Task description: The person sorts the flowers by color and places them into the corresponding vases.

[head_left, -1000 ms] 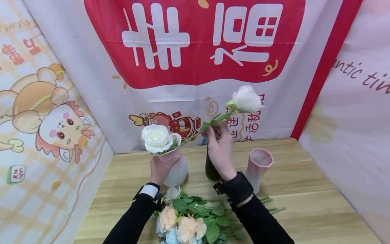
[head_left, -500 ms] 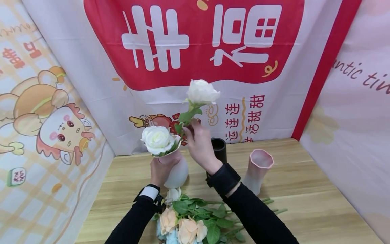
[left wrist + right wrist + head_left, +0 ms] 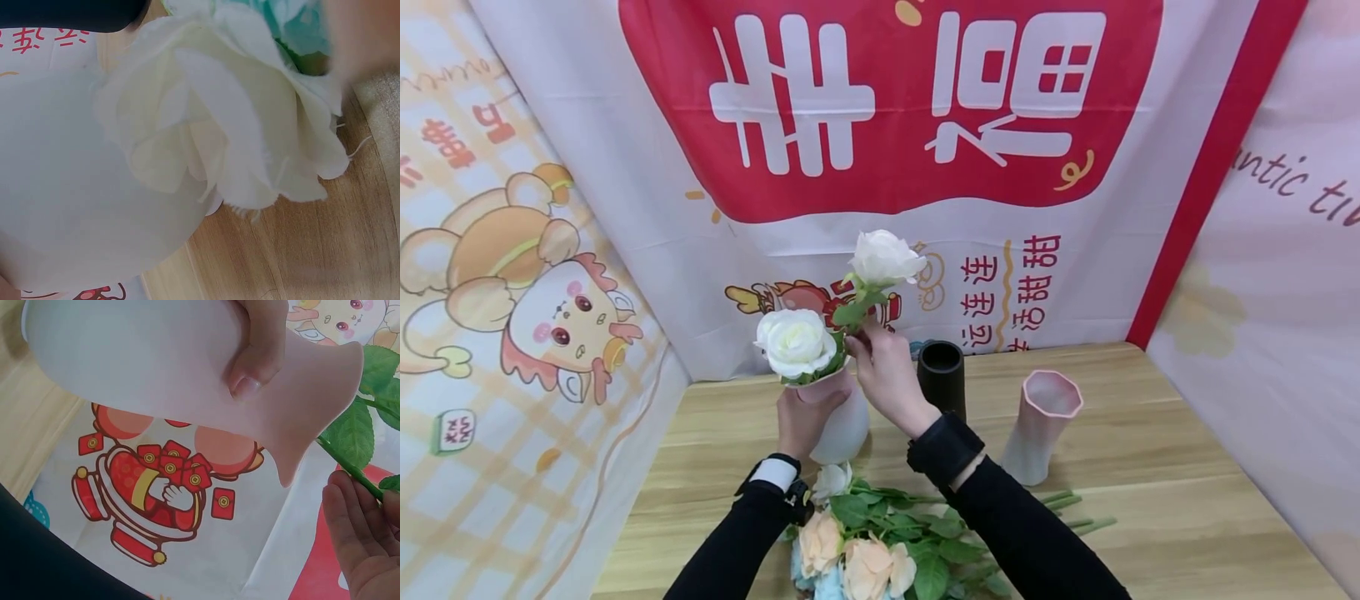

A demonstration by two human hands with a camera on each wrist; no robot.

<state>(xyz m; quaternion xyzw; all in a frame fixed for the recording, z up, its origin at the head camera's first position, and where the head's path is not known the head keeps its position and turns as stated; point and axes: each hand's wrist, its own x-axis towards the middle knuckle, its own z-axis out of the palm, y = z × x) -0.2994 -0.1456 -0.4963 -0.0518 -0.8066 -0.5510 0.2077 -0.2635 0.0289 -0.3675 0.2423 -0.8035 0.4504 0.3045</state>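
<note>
Left hand (image 3: 801,412) is wrapped around the neck of the white vase (image 3: 842,425), thumb curled over the front – you can see that grip clearly from the right wrist view too. The right hand (image 3: 887,371) is pinching the green stem of a white rose (image 3: 886,257) just under the leaves, holding it nearly upright right above the vase mouth, beside the other white rose (image 3: 793,342) that already sits in there.

To do this bit well I'd say: keep the vase pinned to the table (image 3: 1150,492), since it looks light and top-heavy with one bloom leaning out of it. Aim the stem end at the open side of the mouth – the flared lip is narrow and the first rose's leaves crowd it. Sliding the pinch higher as the stem goes down would probably stop the leaves from bunching at the rim.

Around it: a black vase (image 3: 942,375) stands just right of the right hand, and a pink vase (image 3: 1041,425) further right, both close enough for the forearm to bump. A loose bunch of flowers (image 3: 865,550) – peach, white, blue heads with lots of leaves – lies on the table right in front of the person, under both sleeves.
</note>
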